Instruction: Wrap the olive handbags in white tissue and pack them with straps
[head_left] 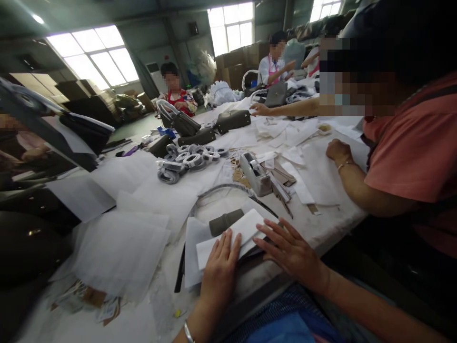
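My left hand [220,267] lies with fingers stretched out on a folded sheet of white paper [250,223]. My right hand [291,250] rests its spread fingers on the right part of the same fold. Under the paper is something dark, mostly hidden. Just beyond it sits a dark olive, rolled piece [226,221] that looks like leather. A long dark strap [224,186] curves around behind these things, and another white sheet [194,255] sticks out at the left.
A grey tape dispenser [255,174] stands behind my hands, beside several wrapped strap rolls [193,162]. Dark handbags [233,120] lie farther back. White sheets [123,245] cover the table at left. A co-worker in a salmon shirt [414,152] sits at right, one arm reaching across; others work beyond.
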### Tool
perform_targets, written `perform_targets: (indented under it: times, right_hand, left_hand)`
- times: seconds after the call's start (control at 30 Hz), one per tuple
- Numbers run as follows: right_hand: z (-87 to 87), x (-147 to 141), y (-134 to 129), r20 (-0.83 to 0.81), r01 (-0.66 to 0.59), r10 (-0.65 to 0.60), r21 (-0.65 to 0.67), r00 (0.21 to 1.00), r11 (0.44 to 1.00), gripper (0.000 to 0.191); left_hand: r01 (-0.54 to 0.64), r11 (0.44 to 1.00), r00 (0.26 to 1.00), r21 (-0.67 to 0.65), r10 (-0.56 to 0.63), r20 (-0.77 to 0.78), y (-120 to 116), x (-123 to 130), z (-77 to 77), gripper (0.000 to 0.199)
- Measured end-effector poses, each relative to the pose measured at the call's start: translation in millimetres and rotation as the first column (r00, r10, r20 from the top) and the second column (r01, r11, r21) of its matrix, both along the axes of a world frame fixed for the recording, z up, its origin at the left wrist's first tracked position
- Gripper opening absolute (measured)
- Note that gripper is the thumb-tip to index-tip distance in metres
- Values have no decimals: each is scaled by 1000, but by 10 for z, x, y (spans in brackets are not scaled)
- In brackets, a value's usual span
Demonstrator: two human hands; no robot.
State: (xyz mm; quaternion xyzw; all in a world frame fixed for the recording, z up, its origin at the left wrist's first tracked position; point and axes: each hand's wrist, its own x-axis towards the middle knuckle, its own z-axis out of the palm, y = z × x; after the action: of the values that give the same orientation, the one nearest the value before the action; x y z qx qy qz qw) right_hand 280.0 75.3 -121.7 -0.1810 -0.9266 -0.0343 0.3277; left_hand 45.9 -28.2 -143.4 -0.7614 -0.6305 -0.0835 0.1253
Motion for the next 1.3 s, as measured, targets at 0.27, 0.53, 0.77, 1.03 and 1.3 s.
perform_targets:
  times: [0.27,0.53,0.77,1.03,1.3]
  right_hand:
    - [-415,-57,266,63,-39,42,-52,997,998,46]
    - [-367,-12,180,24,-20,22,-83,999,996,50]
    - [-816,393,-97,-298,159,-501,-713,813,682,52]
    - [-487,91,54,-285,-355,-595,-935,752,-2,84]
    - [50,-199,-174,-437,-614,-582,-777,686,-140,59]
  left_hand:
    - [-124,990,992,-73,125,22,62,258,109,65]
    - [-127,972,983,196,150,-104,162,399,-234,66]
    - [-149,929,980,339,183,-71,220,346,-529,69]
    - [-134,909,983,394,171,-61,218,304,-482,66]
    - [-113,918,976,379,174,-130,50,101,-354,74]
